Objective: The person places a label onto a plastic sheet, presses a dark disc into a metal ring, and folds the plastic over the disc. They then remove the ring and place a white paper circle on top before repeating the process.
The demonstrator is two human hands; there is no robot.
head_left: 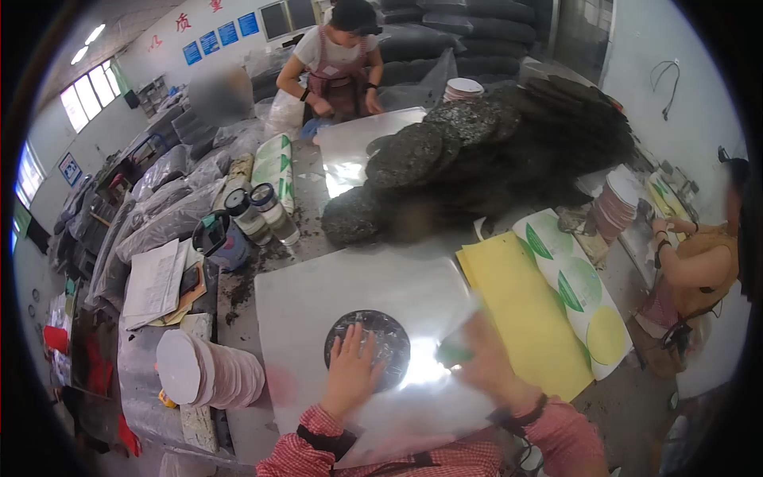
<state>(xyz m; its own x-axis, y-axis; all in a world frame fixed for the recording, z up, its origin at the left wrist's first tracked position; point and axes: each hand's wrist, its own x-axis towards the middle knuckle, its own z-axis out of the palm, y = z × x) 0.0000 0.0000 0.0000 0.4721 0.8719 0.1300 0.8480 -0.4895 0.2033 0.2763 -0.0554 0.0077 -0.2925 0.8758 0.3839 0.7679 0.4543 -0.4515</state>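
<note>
My left hand lies with its fingers stretched out on a thin, dark, round sheet, which looks like dried seaweed. That sheet rests on a shiny pale board in front of me. Over the board's right side is my right hand, smeared by motion. A blurred greenish patch shows by its fingers, and I cannot make out what it is. Beyond the board rises a large heap of the same dark round sheets. Yellow paper lies to the right, beside a green-and-white printed sheet.
Round pale discs are stacked at the left, near papers. Two lidded jars and a bucket stand farther back. One person works across the table, another at the right. Filled plastic bags line the left.
</note>
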